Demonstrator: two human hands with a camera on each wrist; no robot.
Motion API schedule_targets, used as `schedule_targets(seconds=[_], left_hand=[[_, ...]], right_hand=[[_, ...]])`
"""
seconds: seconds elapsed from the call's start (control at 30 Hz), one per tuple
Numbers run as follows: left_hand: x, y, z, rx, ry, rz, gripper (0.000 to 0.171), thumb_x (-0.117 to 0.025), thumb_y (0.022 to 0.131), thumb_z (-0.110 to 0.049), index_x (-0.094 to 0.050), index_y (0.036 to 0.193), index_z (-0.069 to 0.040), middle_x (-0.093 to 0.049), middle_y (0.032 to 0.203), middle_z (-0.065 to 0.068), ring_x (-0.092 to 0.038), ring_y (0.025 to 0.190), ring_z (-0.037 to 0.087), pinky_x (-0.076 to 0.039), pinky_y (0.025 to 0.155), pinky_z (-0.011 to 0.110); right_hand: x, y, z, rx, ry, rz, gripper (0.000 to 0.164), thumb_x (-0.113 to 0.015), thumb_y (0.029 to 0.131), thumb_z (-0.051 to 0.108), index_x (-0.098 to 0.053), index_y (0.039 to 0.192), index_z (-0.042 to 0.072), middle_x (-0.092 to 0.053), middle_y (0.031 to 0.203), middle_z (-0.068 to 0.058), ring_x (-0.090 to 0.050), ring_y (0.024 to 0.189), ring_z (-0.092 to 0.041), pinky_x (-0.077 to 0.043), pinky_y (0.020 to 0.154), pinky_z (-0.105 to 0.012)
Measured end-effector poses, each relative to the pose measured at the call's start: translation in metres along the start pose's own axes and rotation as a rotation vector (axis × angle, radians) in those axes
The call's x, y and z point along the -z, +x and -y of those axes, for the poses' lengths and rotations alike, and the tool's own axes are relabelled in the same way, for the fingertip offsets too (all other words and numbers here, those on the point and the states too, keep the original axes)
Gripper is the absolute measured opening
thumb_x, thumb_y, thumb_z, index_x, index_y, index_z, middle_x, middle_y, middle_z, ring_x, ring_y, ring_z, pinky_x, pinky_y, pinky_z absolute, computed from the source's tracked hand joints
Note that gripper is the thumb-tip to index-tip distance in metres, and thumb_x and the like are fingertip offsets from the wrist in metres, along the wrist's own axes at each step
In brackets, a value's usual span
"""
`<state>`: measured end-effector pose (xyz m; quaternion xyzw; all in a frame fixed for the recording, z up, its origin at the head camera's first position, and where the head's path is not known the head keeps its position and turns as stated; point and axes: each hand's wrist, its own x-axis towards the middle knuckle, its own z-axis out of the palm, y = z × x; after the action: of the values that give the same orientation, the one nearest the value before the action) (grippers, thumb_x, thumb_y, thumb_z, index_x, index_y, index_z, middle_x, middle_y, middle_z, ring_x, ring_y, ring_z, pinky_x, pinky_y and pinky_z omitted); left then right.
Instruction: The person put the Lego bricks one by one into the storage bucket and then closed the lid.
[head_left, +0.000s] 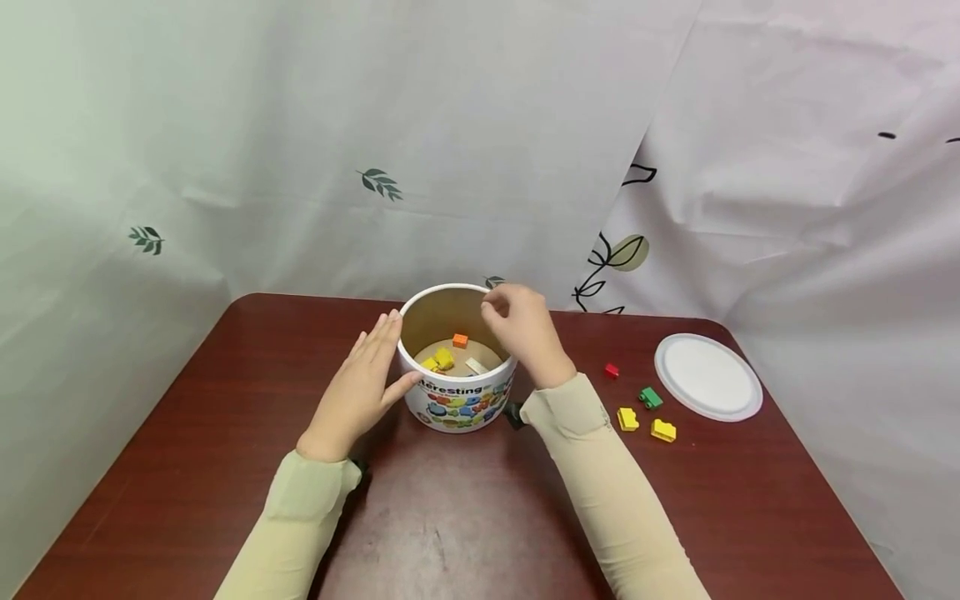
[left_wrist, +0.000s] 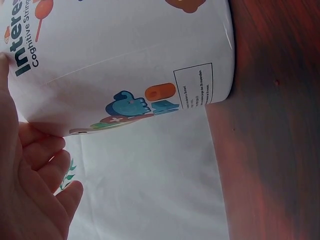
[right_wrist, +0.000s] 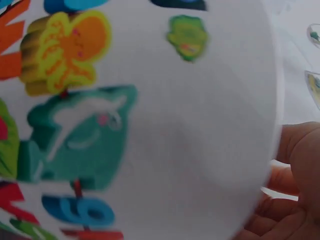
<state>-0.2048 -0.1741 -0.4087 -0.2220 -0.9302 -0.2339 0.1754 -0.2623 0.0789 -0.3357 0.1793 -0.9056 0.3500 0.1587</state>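
Observation:
A round white bucket (head_left: 459,400) with colourful printed pictures stands upright on the table. Inside it lie an orange brick (head_left: 460,341), yellow bricks (head_left: 444,359) and a white piece (head_left: 476,366). Against the bucket's left side rests my left hand (head_left: 358,387), its fingers fairly straight and its thumb toward the front; the left wrist view shows those fingers (left_wrist: 42,150) beside the printed wall. My right hand (head_left: 525,329) is over the right rim with bent fingers. Partly hidden behind the rim in the right wrist view are its fingers (right_wrist: 280,182); whether they hold anything cannot be seen.
On the right of the dark red table (head_left: 435,533) lie a small red brick (head_left: 612,371), a green brick (head_left: 650,398) and two yellow bricks (head_left: 627,419). Beyond them is a round white lid (head_left: 708,377). A pale cloth (head_left: 450,150) hangs behind the table.

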Motion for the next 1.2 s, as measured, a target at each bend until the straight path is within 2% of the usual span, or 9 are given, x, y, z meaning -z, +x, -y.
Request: schedule_targets(seconds=[0.2, 0.5, 0.77, 0.9, 1.1, 1.2], left_hand=[[0.001, 0.0, -0.001, 0.006, -0.006, 0.0, 0.089, -0.067, 0.097, -0.044, -0.022, 0.161, -0.001, -0.024, 0.166, 0.015, -0.021, 0.153, 0.032, -0.021, 0.123, 0.055], [0.0, -0.001, -0.001, 0.005, -0.013, -0.007, 0.088, -0.068, 0.097, -0.043, -0.023, 0.16, -0.001, -0.025, 0.166, 0.015, -0.023, 0.153, 0.034, -0.02, 0.123, 0.053], [0.0, 0.0, -0.001, -0.003, -0.009, -0.006, 0.089, -0.066, 0.097, -0.045, -0.022, 0.16, 0.0, -0.024, 0.166, 0.016, -0.02, 0.154, 0.032, -0.022, 0.122, 0.056], [-0.001, 0.0, -0.001, -0.011, -0.011, -0.011, 0.088, -0.065, 0.098, -0.046, -0.023, 0.16, 0.0, -0.025, 0.165, 0.016, -0.021, 0.153, 0.033, -0.022, 0.122, 0.056], [-0.001, 0.001, -0.001, -0.001, -0.012, -0.009, 0.088, -0.065, 0.098, -0.046, -0.022, 0.16, -0.001, -0.024, 0.166, 0.015, -0.021, 0.154, 0.031, -0.022, 0.122, 0.055], [0.0, 0.0, -0.001, 0.007, -0.008, 0.0, 0.088, -0.067, 0.097, -0.043, -0.022, 0.161, -0.001, -0.024, 0.166, 0.014, -0.02, 0.154, 0.03, -0.022, 0.122, 0.055]], right_hand=[[0.016, -0.012, -0.015, 0.023, 0.063, -0.096, 0.017, -0.065, 0.093, 0.01, -0.076, 0.102, 0.0, -0.073, 0.096, -0.013, -0.068, 0.085, -0.027, -0.057, 0.08, -0.041], [0.038, -0.038, -0.061, -0.042, 0.098, -0.183, 0.016, -0.066, 0.097, 0.012, -0.076, 0.105, 0.002, -0.072, 0.098, -0.013, -0.067, 0.087, -0.027, -0.056, 0.078, -0.044], [0.054, -0.054, -0.104, -0.177, 0.065, -0.176, 0.019, -0.064, 0.098, 0.013, -0.075, 0.109, 0.002, -0.07, 0.105, -0.015, -0.066, 0.092, -0.028, -0.052, 0.079, -0.041], [0.06, -0.061, -0.123, -0.257, 0.025, -0.162, 0.022, -0.063, 0.099, 0.015, -0.073, 0.112, 0.001, -0.069, 0.111, -0.019, -0.064, 0.097, -0.032, -0.051, 0.083, -0.045], [0.068, -0.069, -0.144, -0.343, -0.044, -0.074, 0.028, -0.055, 0.1, 0.012, -0.069, 0.119, -0.003, -0.062, 0.126, -0.028, -0.056, 0.116, -0.042, -0.045, 0.1, -0.057], [0.07, -0.071, -0.152, -0.369, -0.078, -0.013, 0.03, -0.053, 0.099, 0.01, -0.066, 0.122, -0.006, -0.06, 0.125, -0.031, -0.056, 0.114, -0.045, -0.045, 0.1, -0.059]])
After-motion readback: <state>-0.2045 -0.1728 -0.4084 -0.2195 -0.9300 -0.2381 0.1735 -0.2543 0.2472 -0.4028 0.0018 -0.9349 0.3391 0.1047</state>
